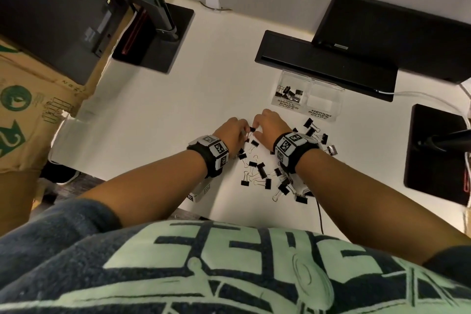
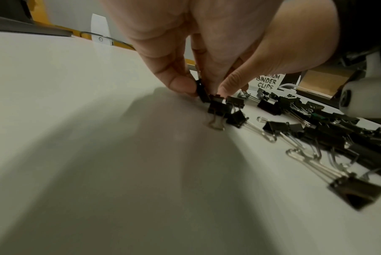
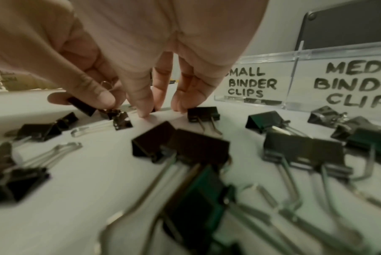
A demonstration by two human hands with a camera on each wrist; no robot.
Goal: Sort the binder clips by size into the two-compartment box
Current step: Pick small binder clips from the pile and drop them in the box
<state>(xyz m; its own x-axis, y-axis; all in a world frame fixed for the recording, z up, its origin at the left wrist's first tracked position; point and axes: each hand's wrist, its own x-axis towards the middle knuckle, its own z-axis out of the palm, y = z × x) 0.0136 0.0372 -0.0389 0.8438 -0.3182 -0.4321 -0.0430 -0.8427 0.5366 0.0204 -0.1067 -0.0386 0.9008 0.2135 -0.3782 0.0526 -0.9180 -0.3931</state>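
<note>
Two hands meet at the far edge of a scatter of black binder clips [image 1: 265, 173] on a white table [image 1: 158, 115]. The left hand [image 1: 230, 134] pinches one small clip [image 2: 201, 92] between thumb and fingertips, low at the tabletop. The right hand [image 1: 270, 126] pinches another small clip [image 3: 81, 105] between thumb and forefinger, while its other three fingers [image 3: 141, 103] point down, tips touching the table.

The loose clips number roughly two dozen; they overlap too much for an exact count. They come in two sizes, small and medium, mixed together.

Beyond the hands stands one clear box [image 1: 309, 95] with two compartments. The left one, labelled SMALL BINDER CLIPS, holds several small clips [image 1: 289, 92], perhaps eight; I cannot count them surely. The right one, labelled MEDIUM BINDER CLIPS, shows only a white patch inside.

Each wrist wears one strapped camera block with printed markers.
</note>
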